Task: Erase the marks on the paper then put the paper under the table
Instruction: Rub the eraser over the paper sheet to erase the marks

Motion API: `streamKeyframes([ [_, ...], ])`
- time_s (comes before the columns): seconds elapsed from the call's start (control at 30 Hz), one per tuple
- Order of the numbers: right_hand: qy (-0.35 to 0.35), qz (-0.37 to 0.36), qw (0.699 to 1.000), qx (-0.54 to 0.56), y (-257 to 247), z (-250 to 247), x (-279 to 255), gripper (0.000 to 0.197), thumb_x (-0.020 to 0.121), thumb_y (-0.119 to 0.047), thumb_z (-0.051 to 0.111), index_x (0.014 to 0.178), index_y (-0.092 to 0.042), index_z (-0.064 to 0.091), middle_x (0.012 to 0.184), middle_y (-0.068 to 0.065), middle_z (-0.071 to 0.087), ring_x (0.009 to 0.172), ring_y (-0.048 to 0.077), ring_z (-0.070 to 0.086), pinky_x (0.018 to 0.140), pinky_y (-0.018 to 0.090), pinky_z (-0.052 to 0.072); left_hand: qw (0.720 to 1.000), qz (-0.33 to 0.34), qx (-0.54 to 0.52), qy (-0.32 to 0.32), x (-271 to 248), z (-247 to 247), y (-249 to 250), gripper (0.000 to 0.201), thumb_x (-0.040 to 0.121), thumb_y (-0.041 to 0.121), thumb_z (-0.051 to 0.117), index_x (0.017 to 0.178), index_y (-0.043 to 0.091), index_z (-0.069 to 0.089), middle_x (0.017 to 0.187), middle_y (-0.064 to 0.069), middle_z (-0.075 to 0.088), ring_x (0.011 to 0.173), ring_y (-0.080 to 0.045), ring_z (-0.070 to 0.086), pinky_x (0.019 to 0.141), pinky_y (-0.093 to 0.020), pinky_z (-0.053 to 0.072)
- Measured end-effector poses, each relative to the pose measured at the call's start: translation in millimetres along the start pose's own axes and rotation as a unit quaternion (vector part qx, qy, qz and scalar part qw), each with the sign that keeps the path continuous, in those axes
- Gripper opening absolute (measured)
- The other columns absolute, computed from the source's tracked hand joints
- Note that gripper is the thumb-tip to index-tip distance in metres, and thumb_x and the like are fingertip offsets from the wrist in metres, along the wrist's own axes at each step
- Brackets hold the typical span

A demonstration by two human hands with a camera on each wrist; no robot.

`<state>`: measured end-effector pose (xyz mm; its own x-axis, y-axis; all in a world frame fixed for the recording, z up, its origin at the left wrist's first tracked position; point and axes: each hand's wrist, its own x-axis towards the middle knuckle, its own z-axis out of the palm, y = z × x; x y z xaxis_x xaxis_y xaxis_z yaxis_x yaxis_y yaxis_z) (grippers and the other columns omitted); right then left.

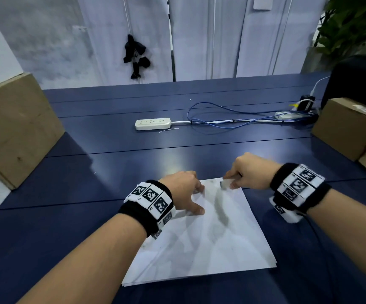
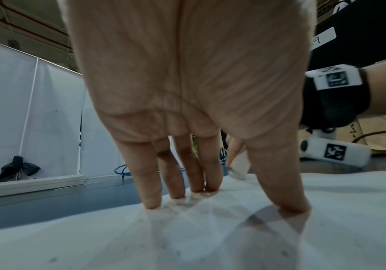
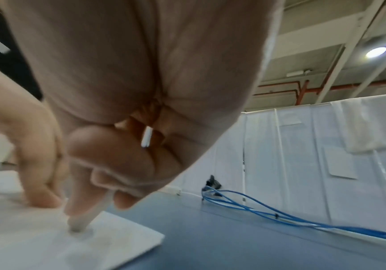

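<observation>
Rubbing the eraser (image 1: 225, 184), pinched in my right hand (image 1: 249, 172), at the paper's (image 1: 210, 244) far corner; my flat left hand (image 1: 183, 189) pins it. Grey smudges remain; stowing under the tabletop (image 1: 112, 145) awaits.

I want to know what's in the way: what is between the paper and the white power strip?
Only bare blue table lies between the paper and the power strip, as the head view shows.

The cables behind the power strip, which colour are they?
The cables are blue; the right wrist view shows them best.
</observation>
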<state>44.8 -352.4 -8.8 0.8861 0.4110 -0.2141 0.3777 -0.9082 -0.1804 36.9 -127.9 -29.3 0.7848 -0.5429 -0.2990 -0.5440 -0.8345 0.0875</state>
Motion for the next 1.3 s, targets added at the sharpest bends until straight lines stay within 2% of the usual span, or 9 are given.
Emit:
streamKeyframes([
  [0.17, -0.136, -0.022, 0.989, 0.059, 2.3, 5.5, -16.0, 0.030, 0.075, -0.026, 0.078, 0.102, -0.040, 0.076, 0.063, 0.002, 0.069, 0.048, 0.022, 0.061, 0.051, 0.024, 0.053, 1.000, -0.005, 0.012, -0.005, 1.3, -3.2, 1.4, 0.059, 0.077, 0.057, 0.072, 0.119, 0.018, 0.063, 0.116, 0.001, 0.048, 0.100, -0.022, 0.056, 0.074, -0.034, 0.049],
  [0.27, -0.050, -0.005, 0.999, 0.008, 2.0, -0.7, 2.9, 0.026, 0.078, -0.034, 0.077, 0.104, -0.039, 0.077, 0.052, -0.019, 0.063, 0.060, 0.022, 0.065, 0.062, 0.026, 0.057, 1.000, -0.004, 0.008, -0.008, 1.3, -3.4, 1.8, 0.061, 0.076, 0.057, 0.073, 0.123, 0.019, 0.062, 0.118, 0.001, 0.049, 0.103, -0.021, 0.055, 0.075, -0.033, 0.048],
  [0.4, 0.022, 0.003, 1.000, -0.002, 2.5, -2.5, 9.1, 0.025, 0.086, -0.035, 0.071, 0.110, -0.033, 0.077, 0.073, -0.011, 0.068, 0.072, 0.013, 0.056, 0.071, 0.026, 0.051, 1.000, -0.005, 0.008, -0.009, 1.2, -2.9, 1.1, 0.062, 0.076, 0.058, 0.073, 0.122, 0.018, 0.062, 0.116, 0.001, 0.049, 0.100, -0.021, 0.054, 0.079, -0.035, 0.050],
  [0.6, -0.138, -0.033, 0.988, 0.062, -3.3, 4.0, -20.7, 0.029, 0.078, -0.026, 0.077, 0.105, -0.038, 0.077, 0.048, -0.007, 0.058, 0.042, 0.017, 0.054, 0.054, 0.028, 0.057, 1.000, -0.005, 0.009, -0.009, 2.3, -3.3, 1.0, 0.062, 0.076, 0.057, 0.073, 0.122, 0.017, 0.060, 0.116, 0.001, 0.049, 0.100, -0.022, 0.055, 0.082, -0.038, 0.052],
  [0.83, -0.001, -0.009, 1.000, 0.028, 6.8, -3.9, 8.2, 0.025, 0.085, -0.049, 0.072, 0.103, -0.033, 0.079, 0.045, -0.030, 0.053, 0.055, 0.007, 0.052, 0.058, 0.022, 0.052, 1.000, 0.009, 0.009, -0.016, 2.7, -6.8, 3.9, 0.067, 0.077, 0.056, 0.073, 0.133, 0.022, 0.056, 0.119, 0.001, 0.049, 0.106, -0.020, 0.054, 0.087, -0.035, 0.049],
  [0.93, -0.052, -0.041, 0.997, 0.035, 6.9, 4.6, -9.1, 0.025, 0.082, -0.035, 0.076, 0.107, -0.034, 0.077, 0.061, -0.022, 0.062, 0.060, -0.004, 0.056, 0.056, 0.003, 0.040, 1.000, 0.006, 0.011, -0.013, 3.1, -4.2, 2.8, 0.062, 0.078, 0.055, 0.073, 0.128, 0.021, 0.058, 0.117, 0.001, 0.049, 0.105, -0.020, 0.053, 0.083, -0.032, 0.047],
  [1.03, -0.135, -0.041, 0.989, 0.048, 5.5, 6.3, -16.4, 0.033, 0.074, -0.033, 0.080, 0.106, -0.041, 0.075, 0.068, -0.008, 0.069, 0.065, 0.017, 0.065, 0.065, 0.026, 0.057, 1.000, 0.000, 0.016, -0.011, 3.8, -3.8, 1.8, 0.061, 0.077, 0.056, 0.073, 0.123, 0.018, 0.060, 0.116, 0.000, 0.049, 0.103, -0.022, 0.055, 0.084, -0.037, 0.051],
  [1.17, -0.037, -0.011, 0.999, 0.012, 7.9, -2.1, 8.0, 0.023, 0.078, -0.045, 0.077, 0.100, -0.039, 0.078, 0.054, -0.023, 0.063, 0.061, 0.014, 0.061, 0.066, 0.030, 0.056, 1.000, 0.002, 0.014, -0.016, 3.9, -4.5, 2.7, 0.065, 0.077, 0.057, 0.073, 0.129, 0.022, 0.057, 0.117, 0.001, 0.049, 0.104, -0.022, 0.054, 0.085, -0.037, 0.050],
  [1.3, 0.010, 0.011, 1.000, 0.003, 7.7, 0.7, 3.6, 0.025, 0.086, -0.037, 0.072, 0.110, -0.035, 0.076, 0.089, -0.005, 0.076, 0.080, 0.016, 0.061, 0.067, 0.023, 0.049, 1.000, 0.000, 0.013, -0.018, 4.0, -4.3, 2.7, 0.064, 0.077, 0.056, 0.073, 0.128, 0.022, 0.057, 0.116, 0.001, 0.048, 0.104, -0.022, 0.054, 0.082, -0.036, 0.049],
])
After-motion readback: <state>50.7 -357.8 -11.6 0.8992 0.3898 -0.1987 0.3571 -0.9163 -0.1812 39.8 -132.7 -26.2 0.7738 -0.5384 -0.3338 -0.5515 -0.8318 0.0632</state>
